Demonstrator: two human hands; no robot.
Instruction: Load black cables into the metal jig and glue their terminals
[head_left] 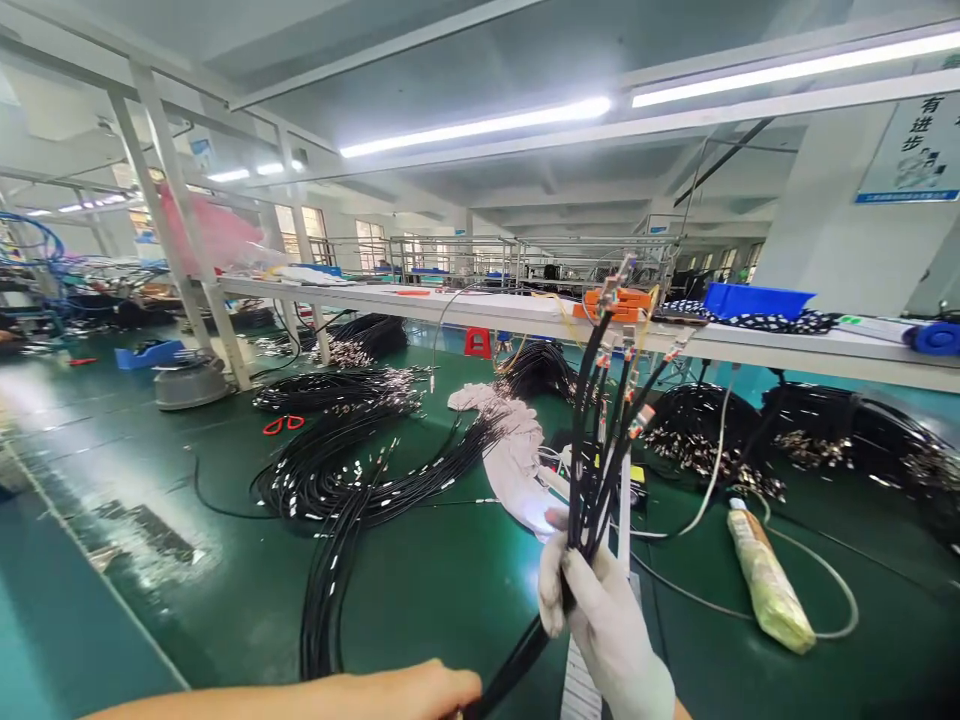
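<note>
My right hand (600, 610), in a white glove with fingertips uncovered, is wrapped round a bundle of black cables (592, 490). The cables stand upright above the fist, and their ends fan out with small metal and orange-and-white connectors (637, 420). Below the fist the bundle slants down to the left. There my bare left hand (431, 688) is closed round it at the bottom edge, its fingers partly cut off. Left of the hands, a long heap of black cables (390, 500) curves over the green tabletop (442, 610), partly on a whitish cloth (517, 470).
A wrapped tube-like package (769, 580) lies at the right beside a pale looped cord (847, 600). Further cable coils (705, 425) lie under the raised white shelf (487, 308), which bears a blue bin (757, 300). Red-handled scissors (283, 425) and a grey round base (191, 383) are at left.
</note>
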